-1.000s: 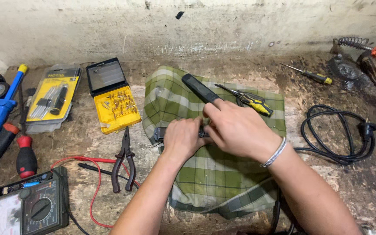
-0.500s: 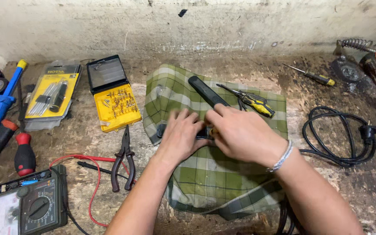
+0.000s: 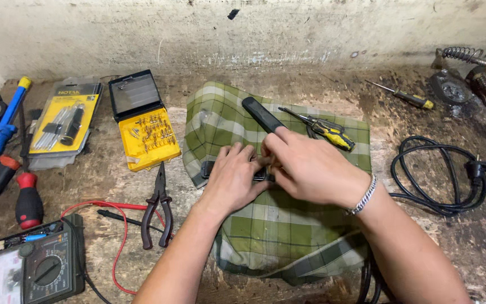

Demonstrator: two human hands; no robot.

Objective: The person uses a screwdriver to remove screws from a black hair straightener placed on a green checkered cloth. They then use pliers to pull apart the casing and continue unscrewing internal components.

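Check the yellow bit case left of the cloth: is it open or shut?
Open. The yellow bit case lies flat on the bench with its dark lid swung back toward the wall, and rows of small bits show in the yellow tray.

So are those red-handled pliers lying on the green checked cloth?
No, the red-handled pliers lie on the bare wooden bench, left of the green checked cloth where both hands work.

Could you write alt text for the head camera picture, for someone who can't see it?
Two bare hands, left hand and right hand, meet over a small dark device on a green checked cloth. Around it on the worn workbench lie pliers, a multimeter and a yellow bit case.
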